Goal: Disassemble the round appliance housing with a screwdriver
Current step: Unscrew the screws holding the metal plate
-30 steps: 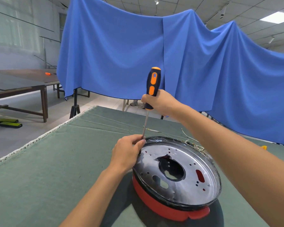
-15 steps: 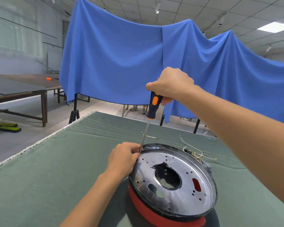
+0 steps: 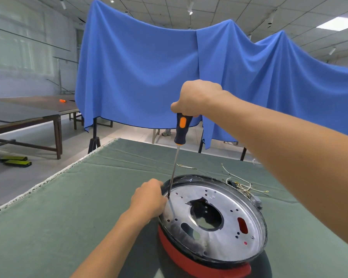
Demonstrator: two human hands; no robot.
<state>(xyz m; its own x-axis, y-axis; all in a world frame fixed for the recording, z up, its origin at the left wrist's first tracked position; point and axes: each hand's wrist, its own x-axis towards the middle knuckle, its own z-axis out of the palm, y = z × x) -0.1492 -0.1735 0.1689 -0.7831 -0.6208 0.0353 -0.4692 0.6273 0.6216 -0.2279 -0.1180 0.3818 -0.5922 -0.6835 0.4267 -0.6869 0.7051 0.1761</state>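
The round appliance housing (image 3: 213,255) lies on the green table, a red shell under a black rim and a silver metal plate (image 3: 229,213) with a ragged centre hole. My left hand (image 3: 149,199) grips the housing's left rim. My right hand (image 3: 197,98) wraps the top of a black and orange screwdriver (image 3: 180,131). Its thin shaft runs down to the plate, the tip standing near the left rim beside my left thumb.
Loose white wires (image 3: 239,182) lie on the green felt table (image 3: 68,207) behind the housing. A blue cloth (image 3: 149,73) hangs across the back. Dark wooden tables (image 3: 28,115) stand at left, with yellow-green devices (image 3: 16,160) on the floor.
My right hand slid from the lower handle up over the screwdriver's top end. The tip stayed at the left rim, and my left hand kept its hold.
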